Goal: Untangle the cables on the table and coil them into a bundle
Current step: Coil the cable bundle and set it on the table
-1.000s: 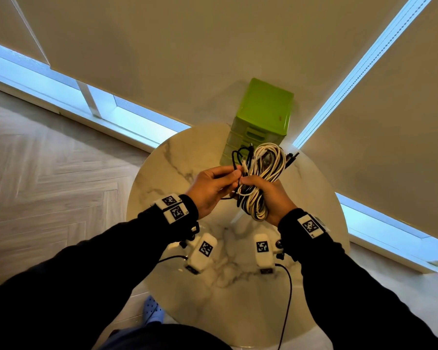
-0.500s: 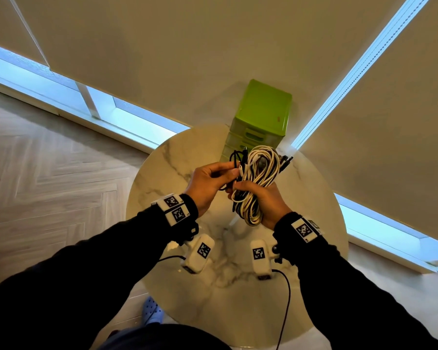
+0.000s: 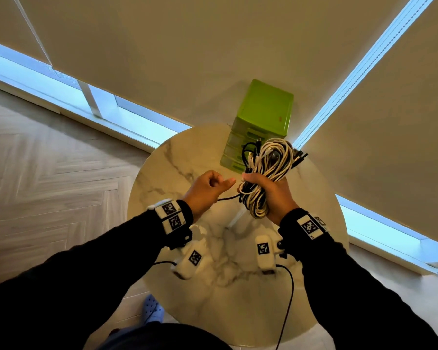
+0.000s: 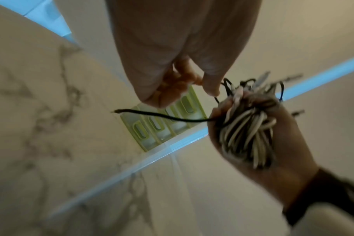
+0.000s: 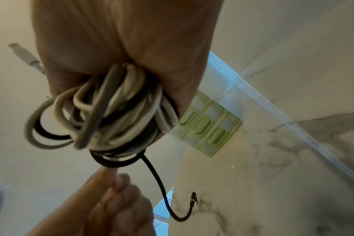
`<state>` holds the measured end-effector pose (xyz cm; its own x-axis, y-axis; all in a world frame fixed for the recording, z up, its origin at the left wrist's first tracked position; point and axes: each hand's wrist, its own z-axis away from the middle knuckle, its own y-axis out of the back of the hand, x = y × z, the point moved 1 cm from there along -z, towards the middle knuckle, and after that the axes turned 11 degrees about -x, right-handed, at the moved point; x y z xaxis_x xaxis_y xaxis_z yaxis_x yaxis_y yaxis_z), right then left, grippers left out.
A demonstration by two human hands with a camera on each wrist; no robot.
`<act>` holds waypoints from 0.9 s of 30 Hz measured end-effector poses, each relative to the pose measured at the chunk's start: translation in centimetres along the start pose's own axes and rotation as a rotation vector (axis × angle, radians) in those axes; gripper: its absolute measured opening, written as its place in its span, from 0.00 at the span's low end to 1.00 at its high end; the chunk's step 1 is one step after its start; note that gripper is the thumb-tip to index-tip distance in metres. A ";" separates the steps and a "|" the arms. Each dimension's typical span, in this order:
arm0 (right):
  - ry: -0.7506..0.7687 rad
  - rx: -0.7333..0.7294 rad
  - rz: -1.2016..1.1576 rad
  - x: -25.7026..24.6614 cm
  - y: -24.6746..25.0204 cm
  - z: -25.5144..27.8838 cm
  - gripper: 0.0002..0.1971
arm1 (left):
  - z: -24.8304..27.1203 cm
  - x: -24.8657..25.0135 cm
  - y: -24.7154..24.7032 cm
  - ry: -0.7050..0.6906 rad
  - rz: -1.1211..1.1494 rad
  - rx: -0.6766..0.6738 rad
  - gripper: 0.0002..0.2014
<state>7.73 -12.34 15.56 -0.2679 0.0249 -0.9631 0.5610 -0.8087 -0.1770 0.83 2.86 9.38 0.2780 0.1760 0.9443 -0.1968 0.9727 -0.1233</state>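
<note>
My right hand [image 3: 276,198] grips a coiled bundle of white and black cables [image 3: 268,170] around its middle, held above the round marble table [image 3: 213,299]. The loops stick out past the fist on both sides [image 5: 119,111]. A loose black cable end [image 3: 228,198] trails from the bundle toward the left and hangs free [image 4: 152,115]. My left hand [image 3: 208,188] is just left of the bundle with its fingers curled into the palm. Its thumb points at the bundle, the tip close to a thin black loop [image 4: 217,97]. Nothing shows inside that hand.
A green plastic drawer unit [image 3: 266,109] stands at the table's far edge, right behind the bundle. Beige roller blinds cover the windows beyond. Wooden floor lies to the left, and a blue slipper [image 3: 153,308] shows below the table's near edge.
My left hand has let go of the bundle and drawn back to the left, fingers curling in. The right hand keeps its grip, and a black cable end now hangs loose.
</note>
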 end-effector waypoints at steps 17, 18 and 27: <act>-0.069 -0.010 0.272 1.1 1.1 0.3 0.16 | 0.5 0.0 -0.2 -0.028 0.003 -0.128 0.11; -0.063 -0.009 0.306 1.4 1.3 0.2 0.17 | 0.5 -0.1 -0.3 -0.031 -0.019 -0.132 0.12; -0.118 -0.054 0.545 2.8 2.1 -0.1 0.33 | 0.7 0.5 -1.0 -0.063 -0.373 -0.174 0.07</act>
<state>8.27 -13.92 12.49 -0.0120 -0.4562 -0.8898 0.6812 -0.6552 0.3267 0.53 1.83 10.21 0.2409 -0.1976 0.9502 0.0702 0.9800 0.1860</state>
